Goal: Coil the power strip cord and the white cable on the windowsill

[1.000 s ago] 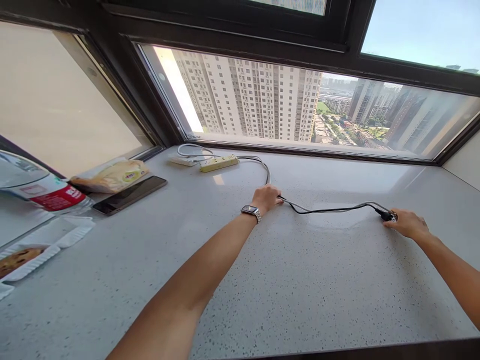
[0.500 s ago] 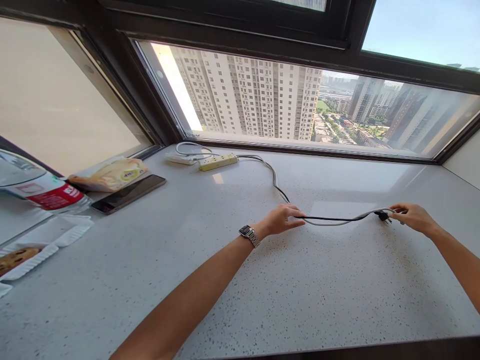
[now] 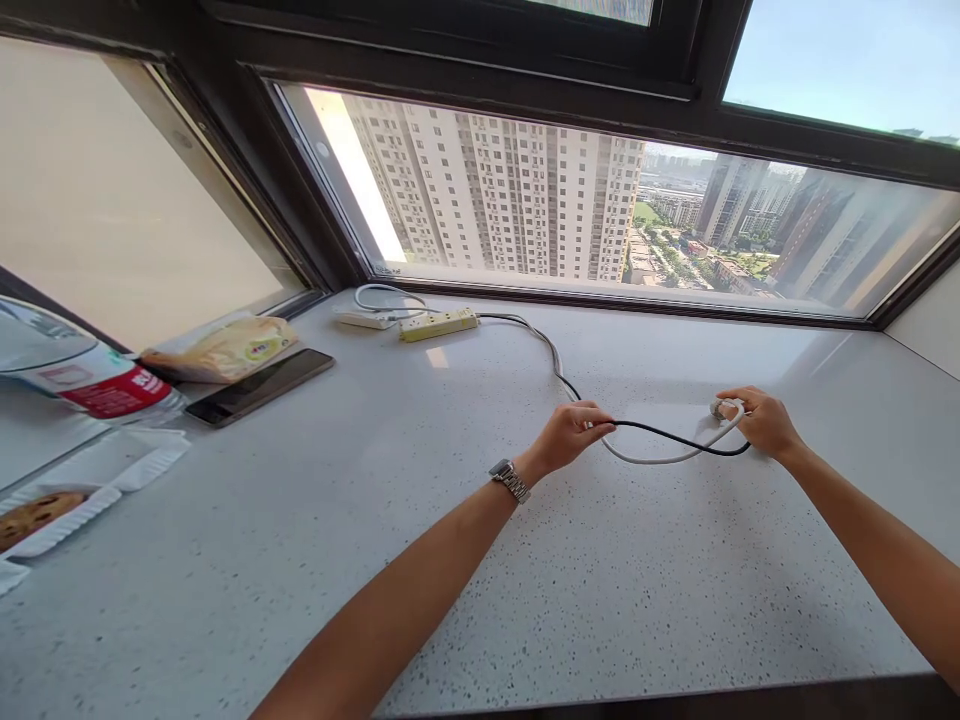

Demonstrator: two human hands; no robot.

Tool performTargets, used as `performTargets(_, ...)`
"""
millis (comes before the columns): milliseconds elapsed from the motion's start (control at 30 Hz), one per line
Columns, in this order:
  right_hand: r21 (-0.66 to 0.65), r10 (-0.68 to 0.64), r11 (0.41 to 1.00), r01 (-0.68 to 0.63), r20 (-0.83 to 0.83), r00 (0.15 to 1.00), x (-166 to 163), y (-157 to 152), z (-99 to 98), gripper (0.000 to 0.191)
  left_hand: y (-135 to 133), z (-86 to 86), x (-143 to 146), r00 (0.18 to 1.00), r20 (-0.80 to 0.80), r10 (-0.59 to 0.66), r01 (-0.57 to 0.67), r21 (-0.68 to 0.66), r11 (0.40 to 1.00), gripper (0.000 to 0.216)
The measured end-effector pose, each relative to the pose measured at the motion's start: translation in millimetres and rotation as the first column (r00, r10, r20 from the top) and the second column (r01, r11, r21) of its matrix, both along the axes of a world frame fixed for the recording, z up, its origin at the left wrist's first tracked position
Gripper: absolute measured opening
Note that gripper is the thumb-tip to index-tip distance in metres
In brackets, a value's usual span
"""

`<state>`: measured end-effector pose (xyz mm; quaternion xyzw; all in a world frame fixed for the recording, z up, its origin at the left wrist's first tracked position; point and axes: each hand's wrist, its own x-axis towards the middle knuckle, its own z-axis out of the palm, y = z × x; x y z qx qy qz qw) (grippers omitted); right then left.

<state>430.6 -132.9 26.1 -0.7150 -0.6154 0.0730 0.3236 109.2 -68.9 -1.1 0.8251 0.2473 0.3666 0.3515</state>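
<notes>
A yellow power strip (image 3: 439, 324) lies at the back of a speckled white windowsill (image 3: 480, 560), with a black and white cable (image 3: 660, 455) running from it toward me. My left hand (image 3: 574, 433), a metal watch on its wrist, pinches the cable in mid-length. My right hand (image 3: 757, 420) is closed round the cable's plug end, which its fingers mostly hide. Between the two hands the cable sags in a loop just above the sill.
A dark phone (image 3: 259, 388), a yellow snack packet (image 3: 225, 350) and a water bottle with a red label (image 3: 82, 385) lie at the left. A pastry on a white paper tray (image 3: 45, 510) sits at the left edge. A white adapter (image 3: 364, 319) lies beside the strip.
My left hand slid along the cable toward me and to the right. My right hand lifted the plug end and moved left, so the cable between them now hangs in a loop.
</notes>
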Motion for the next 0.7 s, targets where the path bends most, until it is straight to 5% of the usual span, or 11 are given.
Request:
performTargets(233,-0.186,0.163,0.957,-0.222,-0.288,0.944,8.6,-13.4,9.0,0.053,15.5,6.6,-1.3,0.974,0.136,0.182,-0.162,-0.146,0.976,0.035)
performTargets(400,-0.216,0.335,0.920,-0.328,-0.006,0.942,17.4,-33.3,12.7,0.074,18.1,3.1,-3.3,0.991,0.063,0.122,-0.112,-0.136,0.984,0.031)
performTargets(533,-0.381,0.460,0.855,-0.351,0.249,0.852,18.2,-46.7,23.9,0.055,12.1,1.1,-5.7,0.997,-0.029,0.072,-0.074,-0.097,0.993,0.025)
performTargets(700,-0.433,0.486,0.812,-0.392,0.130,0.864,12.6,-59.8,54.3,0.050,-5.1,-4.8,-13.6,0.988,-0.157,-0.007,0.003,-0.026,1.000,0.022)
